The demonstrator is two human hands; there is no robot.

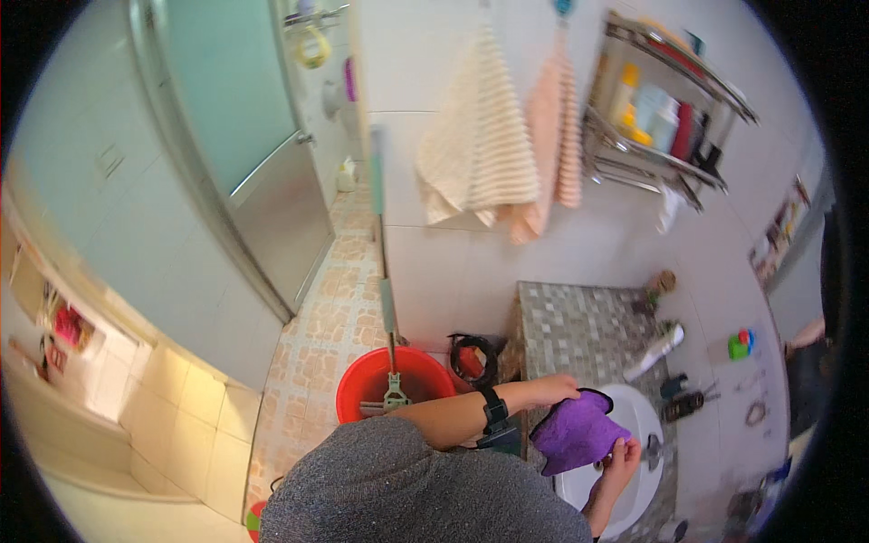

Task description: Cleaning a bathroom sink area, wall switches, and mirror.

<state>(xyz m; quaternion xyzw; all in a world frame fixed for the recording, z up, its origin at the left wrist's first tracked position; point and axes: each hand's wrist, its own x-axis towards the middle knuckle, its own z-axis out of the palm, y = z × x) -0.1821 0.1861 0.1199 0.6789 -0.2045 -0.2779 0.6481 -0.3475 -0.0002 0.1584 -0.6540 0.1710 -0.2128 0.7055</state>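
A purple cloth point(579, 433) with a dark edge is spread between my two hands, above the white washbasin point(650, 489). My left hand point(554, 390) is closed on its upper edge, and a black band circles that wrist. Lower down, the fingers of my right hand point(619, 463) pinch the cloth's right side. The cloth covers part of the basin. Beside the basin's far rim is a metal tap point(652, 451).
A mosaic-tiled counter point(579, 326) surrounds the basin, with a white tube point(655, 351) and a dark bottle point(683, 405) on it. To the left stands a red bucket point(349, 385) holding a mop point(392, 380). Towels point(484, 136) hang beside a wire rack point(652, 154).
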